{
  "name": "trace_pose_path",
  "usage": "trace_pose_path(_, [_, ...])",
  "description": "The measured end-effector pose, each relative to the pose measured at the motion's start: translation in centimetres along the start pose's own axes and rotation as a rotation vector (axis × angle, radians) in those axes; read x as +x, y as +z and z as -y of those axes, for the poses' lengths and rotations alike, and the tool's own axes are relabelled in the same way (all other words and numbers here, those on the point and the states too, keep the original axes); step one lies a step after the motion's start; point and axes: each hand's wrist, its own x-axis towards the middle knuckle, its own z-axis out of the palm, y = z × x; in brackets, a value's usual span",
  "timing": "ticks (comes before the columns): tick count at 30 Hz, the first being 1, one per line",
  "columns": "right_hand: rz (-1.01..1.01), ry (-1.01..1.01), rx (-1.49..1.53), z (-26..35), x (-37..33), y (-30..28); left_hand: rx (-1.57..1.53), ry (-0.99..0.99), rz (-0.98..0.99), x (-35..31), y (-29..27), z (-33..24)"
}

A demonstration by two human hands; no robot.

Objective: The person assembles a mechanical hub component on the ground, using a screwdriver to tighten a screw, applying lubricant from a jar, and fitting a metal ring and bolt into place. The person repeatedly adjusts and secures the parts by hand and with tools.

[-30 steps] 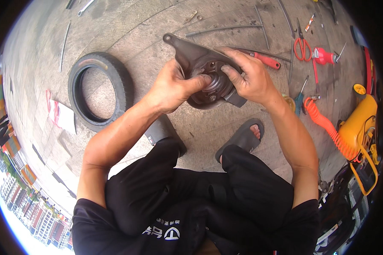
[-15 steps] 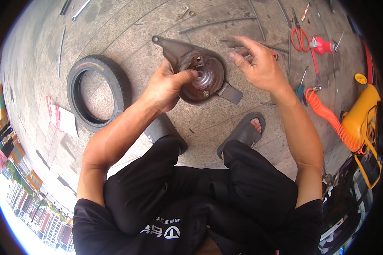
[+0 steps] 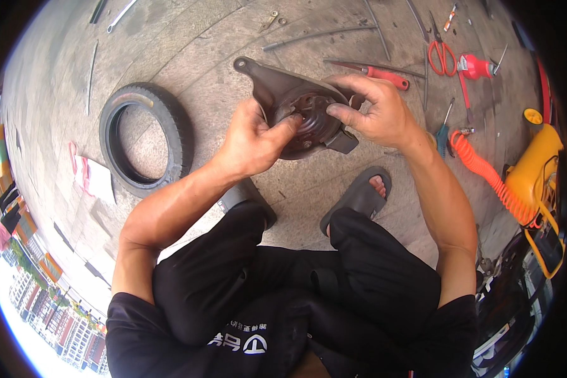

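Observation:
Above my knees I hold a dark, greasy metal brake drum [image 3: 315, 129], a round dished part with a long bracket arm reaching to the upper left and a short flat tab at its lower right. My left hand [image 3: 251, 138] is closed on its left side, thumb inside the dish and fingers hidden behind. On the right side, my right hand [image 3: 378, 112] grips the rim, with the thumb over the inner face and fingers behind the far edge. The part tilts, so its inside shows only partly. A black tyre [image 3: 181, 135] lies on the paving to the left.
Beyond my right hand lies a red-handled tool [image 3: 387, 77] near thin dark rods. Farther right are red-handled scissors [image 3: 444, 60], a red bottle [image 3: 475, 67], a teal screwdriver [image 3: 443, 140], an orange coiled hose [image 3: 485, 176] and a yellow container [image 3: 535, 176]. A wrench [image 3: 121, 16] lies far left.
My right hand has come in from the right and taken hold of the brake drum's rim. The drum has tilted, and its dish shows less. The red-handled tool is now more visible.

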Motion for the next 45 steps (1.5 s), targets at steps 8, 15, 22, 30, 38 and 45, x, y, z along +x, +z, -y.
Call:
trace_pose_path(8, [-0.128,-0.453,-0.182,2.0,0.0,-0.4,0.184,0.286,0.109,-0.8,-0.4,-1.4])
trace_pose_path(15, [-0.161,-0.56,-0.261,3.3,0.4,-0.8,0.211,0.453,0.128,-0.5,-0.7,-2.1])
trace_pose_path(22, [-0.142,-0.518,-0.305,3.9,0.4,-1.0,0.319,0.399,0.111,-0.7,-1.0,-2.8])
trace_pose_path(30, [-0.101,-0.439,-0.279,3.1,0.7,-0.9,0.078,0.238,0.092,-0.5,-0.6,-2.7])
trace_pose_path(38, [-0.044,-0.257,-0.138,0.8,1.3,0.1,-0.146,-0.089,-0.036,0.3,0.1,-1.7])
trace_pose_path(45, [-0.069,0.069,-0.185,-3.6,-2.0,-2.7,-0.315,-0.377,-0.176,0.8,-0.4,1.2])
